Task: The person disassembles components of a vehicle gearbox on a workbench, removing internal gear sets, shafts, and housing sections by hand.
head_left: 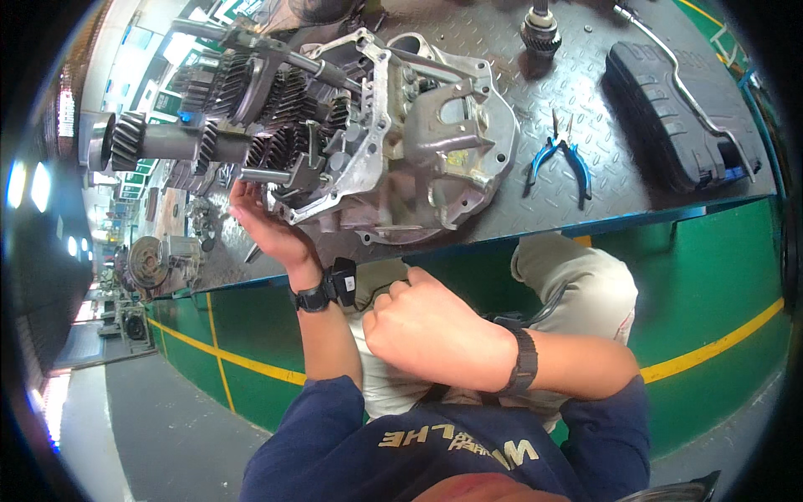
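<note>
My left hand (272, 230) reaches up to the near side of the gear assembly. Its fingers look stretched and apart, close to the end of a short metal rod (268, 176); whether they touch it I cannot tell. Toothed gears (284, 100) on shafts stick out leftward from an open silver gearbox housing (456, 138). A thick shaft with helical gears (167, 142) lies at the far left of this group. My right hand (427, 330) is closed in a fist above my lap, beside my left wrist. Its fingertips are hidden. A thin black cable (381, 294) runs near its knuckles.
Blue-handled needle-nose pliers (560, 163) lie on the metal-plate bench (535, 96), right of the housing. Farther right is a black tool case (661, 113) with a long metal bar (686, 84) across it. A loose gear (541, 35) stands behind. Other machine parts (163, 261) sit leftward.
</note>
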